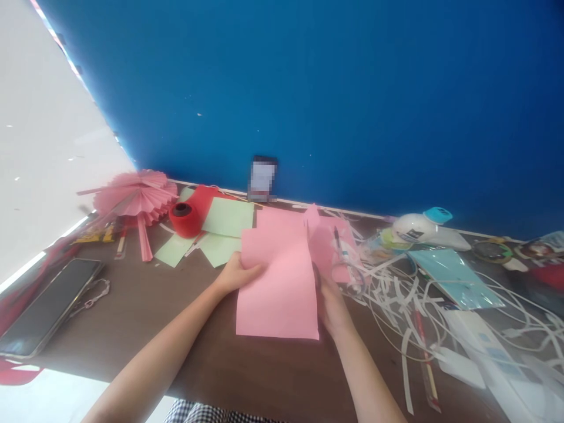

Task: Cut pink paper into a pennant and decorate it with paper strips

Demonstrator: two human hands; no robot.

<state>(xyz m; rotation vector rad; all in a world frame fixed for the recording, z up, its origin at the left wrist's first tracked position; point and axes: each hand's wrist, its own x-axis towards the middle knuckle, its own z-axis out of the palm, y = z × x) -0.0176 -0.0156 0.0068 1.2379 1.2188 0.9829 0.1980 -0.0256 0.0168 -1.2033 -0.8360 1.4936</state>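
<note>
Holding a pink paper sheet (277, 282) by its two side edges, both hands are closed on it: the left hand (238, 273) pinches the left edge with the thumb on top, and the right hand (330, 299) grips the right edge, its fingers partly hidden behind the paper. The sheet sits at the middle of the brown surface (247, 364), in front of more pink paper (326, 235). Light green sheets (227, 217), a red ribbon roll (185, 214) and a pink paper fan (136, 200) lie to the left. A smartphone (48, 305) lies farther left, and white paper strips (396, 294) are tangled to the right.
</note>
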